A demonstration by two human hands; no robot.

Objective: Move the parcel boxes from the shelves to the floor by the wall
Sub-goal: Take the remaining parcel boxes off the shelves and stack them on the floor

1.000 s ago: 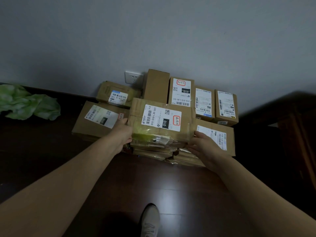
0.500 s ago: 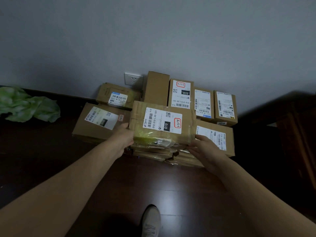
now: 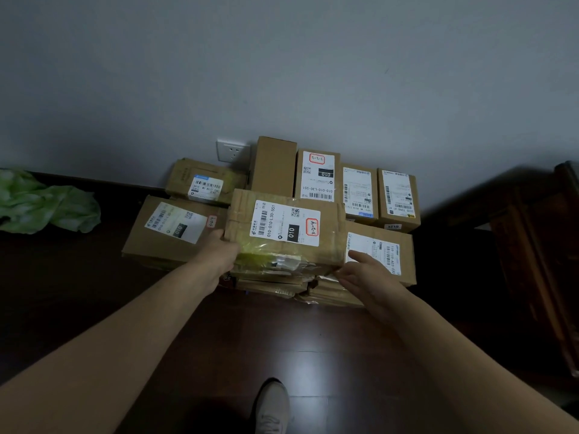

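1. A taped cardboard parcel box [image 3: 285, 227] lies centre frame atop flatter parcels [image 3: 272, 285], label up, long axis running left to right.
2. The left hand [image 3: 219, 255] grips its left end. The right hand [image 3: 366, 274], fingers loose and apart, is at its lower right corner.
3. Labelled cartons [image 3: 316, 175] crowd behind it against the grey wall [image 3: 282, 73].

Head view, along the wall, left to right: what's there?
Crumpled green sheet → low cardboard box with blue-edged label → plain upright cardboard box → box with red-outlined sticker → narrow white-labelled box → rightmost upright box → dark wooden furniture.
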